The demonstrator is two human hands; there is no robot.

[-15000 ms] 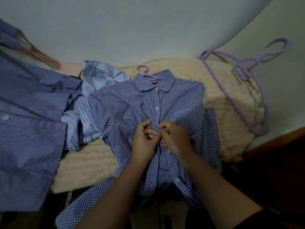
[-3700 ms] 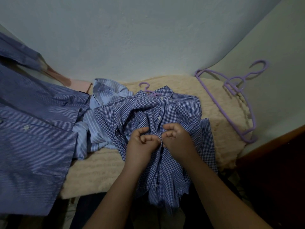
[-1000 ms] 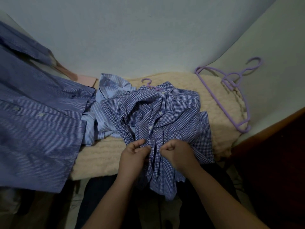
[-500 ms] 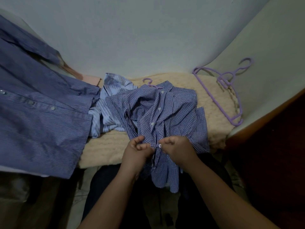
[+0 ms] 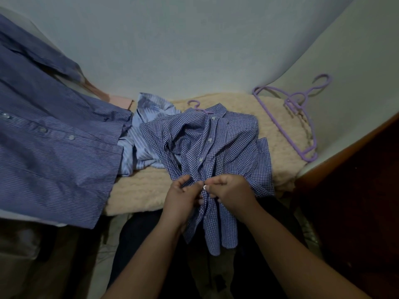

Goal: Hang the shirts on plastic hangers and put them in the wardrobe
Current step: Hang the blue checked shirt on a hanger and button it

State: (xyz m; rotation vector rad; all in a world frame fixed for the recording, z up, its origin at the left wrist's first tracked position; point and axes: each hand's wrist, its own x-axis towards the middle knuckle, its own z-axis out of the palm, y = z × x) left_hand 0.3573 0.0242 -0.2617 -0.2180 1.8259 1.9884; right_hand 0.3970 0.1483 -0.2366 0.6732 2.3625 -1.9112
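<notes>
Shirt (image 5: 216, 147): checked, bunched on the cream blanket (image 5: 269, 126), its tail hanging below the grip.
Left hand (image 5: 183, 199): pinches the placket edge beside a button (image 5: 205, 187).
Right hand (image 5: 232, 194): pinches the opposite edge, touching the left.
Handling: light, limp, likely to slide and crease; best lifted by the hanger hook (image 5: 194, 104) above the collar.
Spare hangers (image 5: 302, 113): well right of the grip.

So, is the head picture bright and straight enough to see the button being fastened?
Head view: dim and bluish, the lower part nearly black; wide-angle bending curves the wall edges; the white button between the left hand and right hand stays visible.
</notes>
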